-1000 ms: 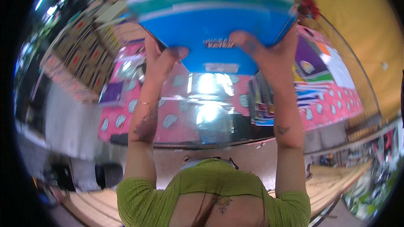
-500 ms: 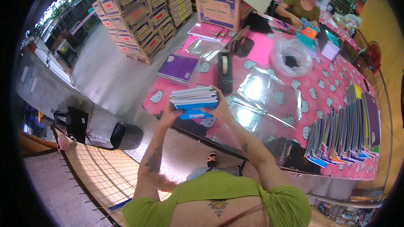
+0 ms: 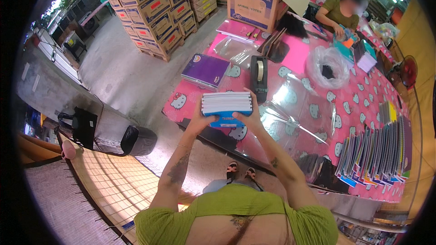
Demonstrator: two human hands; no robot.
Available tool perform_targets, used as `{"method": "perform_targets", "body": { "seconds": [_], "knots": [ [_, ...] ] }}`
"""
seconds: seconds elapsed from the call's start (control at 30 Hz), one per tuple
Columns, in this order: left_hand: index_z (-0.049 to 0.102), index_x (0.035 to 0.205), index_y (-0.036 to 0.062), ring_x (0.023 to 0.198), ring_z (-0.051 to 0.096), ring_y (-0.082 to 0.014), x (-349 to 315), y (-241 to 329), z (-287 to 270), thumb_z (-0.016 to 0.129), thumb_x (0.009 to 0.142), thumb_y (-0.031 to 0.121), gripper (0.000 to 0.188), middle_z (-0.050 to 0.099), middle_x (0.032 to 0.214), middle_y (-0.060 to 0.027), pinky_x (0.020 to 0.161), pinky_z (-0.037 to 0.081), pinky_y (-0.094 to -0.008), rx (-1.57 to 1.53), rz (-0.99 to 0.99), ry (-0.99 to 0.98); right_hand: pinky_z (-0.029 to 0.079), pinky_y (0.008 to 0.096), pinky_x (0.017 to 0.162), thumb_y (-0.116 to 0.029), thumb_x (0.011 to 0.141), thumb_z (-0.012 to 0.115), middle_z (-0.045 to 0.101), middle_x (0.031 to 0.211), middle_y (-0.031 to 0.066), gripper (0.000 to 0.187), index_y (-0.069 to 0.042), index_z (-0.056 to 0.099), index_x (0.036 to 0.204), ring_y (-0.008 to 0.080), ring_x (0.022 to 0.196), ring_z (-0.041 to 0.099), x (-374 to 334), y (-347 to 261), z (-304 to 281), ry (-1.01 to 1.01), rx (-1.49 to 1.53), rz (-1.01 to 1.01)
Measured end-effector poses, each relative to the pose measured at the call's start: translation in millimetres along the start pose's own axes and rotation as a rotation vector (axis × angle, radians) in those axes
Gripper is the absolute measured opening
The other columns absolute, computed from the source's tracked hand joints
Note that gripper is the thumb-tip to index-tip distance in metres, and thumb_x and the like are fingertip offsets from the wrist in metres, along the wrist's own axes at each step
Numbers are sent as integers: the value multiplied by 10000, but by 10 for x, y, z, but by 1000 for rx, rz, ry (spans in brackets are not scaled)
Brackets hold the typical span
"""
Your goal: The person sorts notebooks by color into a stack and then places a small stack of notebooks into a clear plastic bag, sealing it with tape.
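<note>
A stack of blue-covered notebooks (image 3: 227, 104) is held up between my two hands, above the near left edge of the pink-covered table (image 3: 290, 140). My left hand (image 3: 200, 120) clasps its left end, the thumb across the blue front cover. On the right end, my right hand (image 3: 249, 117) grips in the same way, its fingertips partly hidden behind the stack. White page edges face up. Just beyond lies a pile of purple notebooks (image 3: 205, 70). A black tape dispenser (image 3: 259, 77) stands to the right of it.
Clear plastic sleeves (image 3: 286, 122) cover the table's middle. Many spiral notebooks (image 3: 377, 149) lean in a row at the right. An open carton (image 3: 252, 9) stands at the back, near stacked cartons (image 3: 150, 13) on the floor. A co-worker (image 3: 340, 13) handles notebooks at the far side.
The stack has come more upright and square between my hands, its page edges now more even. My view has shifted, so the table and cartons appear farther right.
</note>
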State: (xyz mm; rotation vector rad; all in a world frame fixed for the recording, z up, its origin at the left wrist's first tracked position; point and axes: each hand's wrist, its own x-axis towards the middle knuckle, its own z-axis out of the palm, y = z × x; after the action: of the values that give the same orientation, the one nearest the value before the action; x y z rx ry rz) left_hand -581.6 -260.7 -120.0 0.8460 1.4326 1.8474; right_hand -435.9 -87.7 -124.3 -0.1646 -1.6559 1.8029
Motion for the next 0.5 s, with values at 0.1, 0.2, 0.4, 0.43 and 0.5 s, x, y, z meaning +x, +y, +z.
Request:
{"method": "perform_targets", "body": {
  "seconds": [0.1, 0.2, 0.4, 0.43, 0.5],
  "knots": [
    [299, 1409, 81, 1213, 472, -219, 30, 56, 15, 738, 631, -38, 901, 502, 1266, -87, 1015, 406, -382, 9, -48, -3, 441, 357, 983, -257, 658, 898, 559, 1237, 115, 936, -79, 337, 1385, 209, 1166, 533, 0, -47, -19, -22, -45, 8],
    [304, 1427, 69, 1186, 497, -212, 80, -141, -107, 743, 649, -44, 900, 520, 1270, -80, 986, 436, -371, 34, -106, -15, 458, 361, 958, -259, 658, 900, 578, 1203, 112, 883, -71, 368, 1336, 209, 1131, 558, -40, 63, -8, 14, -132, -10],
    [319, 1428, 32, 1240, 476, -240, 178, -21, -282, 812, 664, 70, 910, 516, 1320, -105, 1031, 407, -398, 320, -75, -166, 453, 362, 964, -227, 628, 914, 580, 1177, 102, 882, -65, 372, 1304, 196, 1116, 555, -8, 99, -57, -19, -236, 5],
    [318, 1430, 22, 1270, 461, -255, 180, 199, -251, 827, 663, 105, 924, 504, 1350, -123, 1053, 387, -409, 440, -62, -229, 444, 360, 974, -215, 625, 916, 571, 1178, 98, 898, -63, 360, 1314, 189, 1124, 542, -9, 85, -94, -48, -283, 23],
    [291, 1445, -7, 1346, 384, -302, 190, 808, 41, 837, 666, 204, 974, 425, 1425, -183, 1101, 319, -425, 876, 261, -80, 451, 356, 970, -207, 616, 918, 581, 1174, 96, 893, -62, 366, 1303, 184, 1118, 549, -40, 89, -163, -37, -273, 54]
  ]
}}
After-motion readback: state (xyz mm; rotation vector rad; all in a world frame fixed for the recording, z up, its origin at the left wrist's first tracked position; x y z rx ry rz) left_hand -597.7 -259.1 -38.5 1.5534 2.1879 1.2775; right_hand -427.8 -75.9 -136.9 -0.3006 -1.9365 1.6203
